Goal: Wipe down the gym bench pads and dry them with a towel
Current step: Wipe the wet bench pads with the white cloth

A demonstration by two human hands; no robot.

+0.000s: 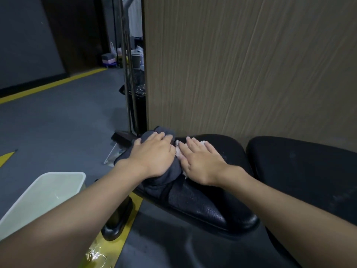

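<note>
A black padded bench seat [202, 206] runs from the wooden wall toward me, with a second black pad [301, 171] to its right. A dark grey towel [162, 180] lies bunched over the seat's left edge. My left hand [152, 157] lies on top of it, fingers bent over the far fold. My right hand [201, 161] presses flat, fingers straight, on a white cloth [178, 154] that shows only at the edges under the palm. The two hands lie side by side, nearly touching.
A white plastic tub [44, 194] holding water stands on the floor at the left. Water is spilled on the yellow floor stripe [98, 252]. A broom and dustpan [121, 140] lean by the wooden wall panel [241, 64], with a black bin [138, 105] behind them.
</note>
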